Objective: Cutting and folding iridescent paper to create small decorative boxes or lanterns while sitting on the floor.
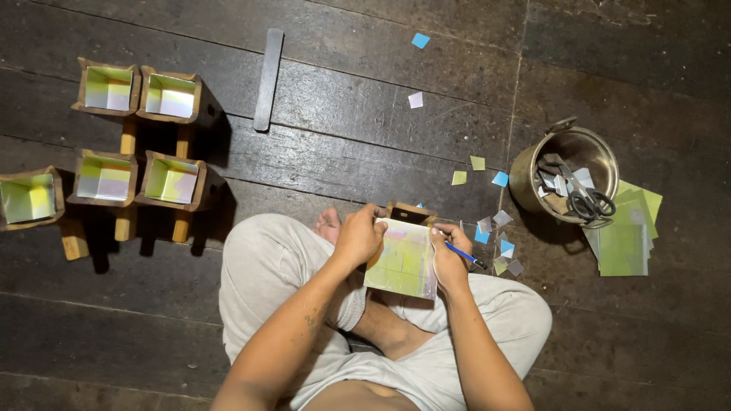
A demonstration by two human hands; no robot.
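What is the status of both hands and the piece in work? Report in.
Left hand grips top edge of pastel paper sheet laid over a wooden box. Right hand holds blue pen at sheet's right edge. Paper scraps close by.

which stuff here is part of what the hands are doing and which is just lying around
In use:
left hand
right hand
pastel sheet of shiny paper
blue pen
small brown box

Lying about:
five paper-lined brown boxes on wooden posts
flat dark metal bar
steel pot holding scissors
green paper stack
paper scraps
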